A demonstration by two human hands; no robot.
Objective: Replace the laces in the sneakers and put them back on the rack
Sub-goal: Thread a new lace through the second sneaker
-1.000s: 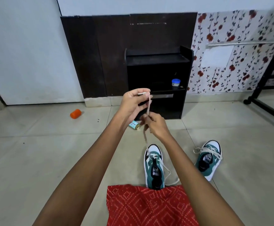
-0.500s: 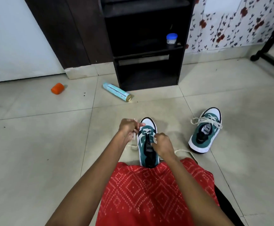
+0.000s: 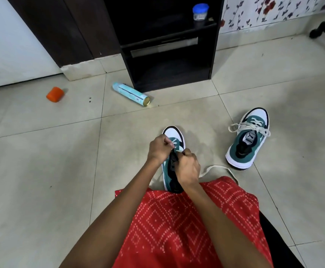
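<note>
A green and white sneaker (image 3: 174,134) stands on the floor tiles right in front of my knees, toe pointing away. My left hand (image 3: 159,147) pinches the cream lace (image 3: 218,168) at the eyelets near the toe. My right hand (image 3: 188,165) is curled over the tongue and grips the lace there too. A loose loop of that lace trails on the floor to the right. The second sneaker (image 3: 247,138) lies further right, laced, its bow loose. The black shoe rack (image 3: 169,43) stands against the wall ahead.
A light blue spray can (image 3: 131,94) lies on its side in front of the rack. An orange cap (image 3: 55,94) sits on the tiles to the left. A small blue-lidded jar (image 3: 200,12) stands on a rack shelf. Red patterned cloth (image 3: 177,225) covers my lap.
My hands came down from chest height, where they pulled the lace up, to the sneaker's eyelets. The view tilted down and closer to the shoe.
</note>
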